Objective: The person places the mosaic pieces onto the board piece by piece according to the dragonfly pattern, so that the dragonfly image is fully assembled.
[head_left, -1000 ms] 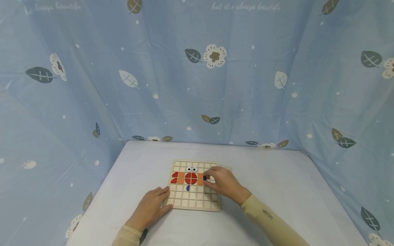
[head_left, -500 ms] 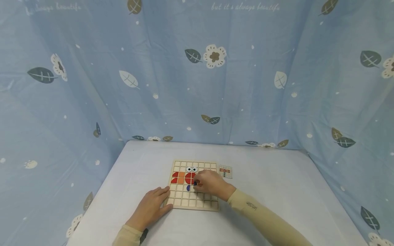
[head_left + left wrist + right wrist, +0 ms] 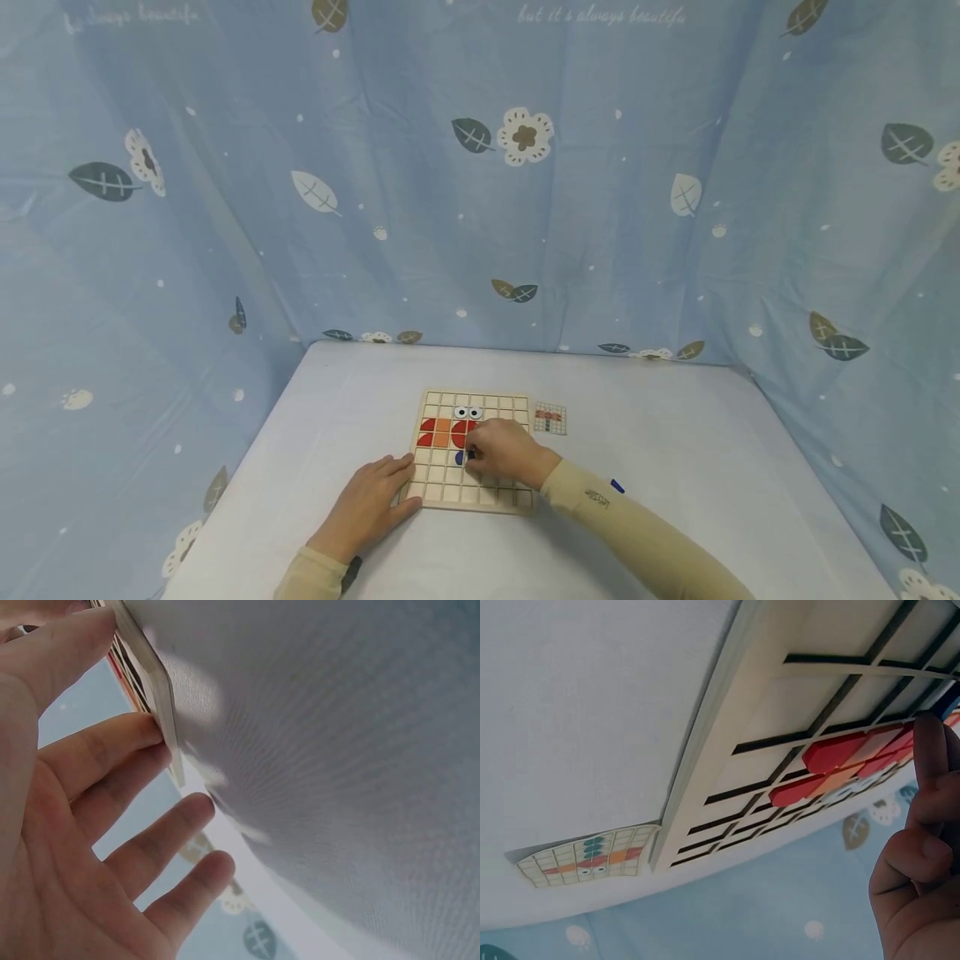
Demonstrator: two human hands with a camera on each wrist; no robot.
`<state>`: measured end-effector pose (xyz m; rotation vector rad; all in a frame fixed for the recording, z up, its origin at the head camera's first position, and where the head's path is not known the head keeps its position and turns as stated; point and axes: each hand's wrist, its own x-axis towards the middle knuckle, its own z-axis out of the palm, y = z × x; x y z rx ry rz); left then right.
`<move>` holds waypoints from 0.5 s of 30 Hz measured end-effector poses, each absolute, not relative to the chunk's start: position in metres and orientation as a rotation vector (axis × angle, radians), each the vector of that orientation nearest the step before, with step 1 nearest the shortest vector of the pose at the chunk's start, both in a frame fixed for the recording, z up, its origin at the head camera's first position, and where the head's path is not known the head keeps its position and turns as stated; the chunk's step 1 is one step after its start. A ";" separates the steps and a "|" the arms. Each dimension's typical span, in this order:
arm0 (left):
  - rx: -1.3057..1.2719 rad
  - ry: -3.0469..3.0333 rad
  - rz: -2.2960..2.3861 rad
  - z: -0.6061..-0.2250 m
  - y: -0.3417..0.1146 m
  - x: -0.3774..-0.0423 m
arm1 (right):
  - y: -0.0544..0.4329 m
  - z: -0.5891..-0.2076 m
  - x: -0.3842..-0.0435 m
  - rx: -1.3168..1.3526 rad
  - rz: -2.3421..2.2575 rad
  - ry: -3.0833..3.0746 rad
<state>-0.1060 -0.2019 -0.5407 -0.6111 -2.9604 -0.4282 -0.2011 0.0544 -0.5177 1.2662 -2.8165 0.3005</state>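
A wooden grid board (image 3: 442,494) lies on the white table, with red and orange tiles (image 3: 442,433) and two eye tiles (image 3: 468,412) set in its cells. Just below the red circle, a blue quarter-round tile (image 3: 459,458) sits in a cell. My right hand (image 3: 512,452) pinches another blue tile (image 3: 949,702) right beside it, mostly hidden by the fingers. That hand covers the board's right part in the head view. My left hand (image 3: 369,498) rests at the board's lower left, fingertips (image 3: 154,729) touching the edge, fingers nearly straight.
A small pattern card (image 3: 551,418) showing a gridded picture lies just right of the board. One more blue piece (image 3: 617,485) is on the table beside the right sleeve (image 3: 600,508). Blue leaf-print cloth (image 3: 480,208) hangs behind and at the sides.
My right hand has moved left and slightly down across the board with the blue tile. The pattern card and a blue piece on the table have come into view. My left hand stays put.
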 end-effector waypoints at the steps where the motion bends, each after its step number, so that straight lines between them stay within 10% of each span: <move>1: -0.609 -2.964 -0.428 -0.541 -0.202 -0.106 | 0.054 -0.518 -0.201 1.261 0.288 -2.820; 15: -0.605 -2.972 -0.416 -0.541 -0.201 -0.107 | 0.054 -0.519 -0.200 1.239 0.316 -2.842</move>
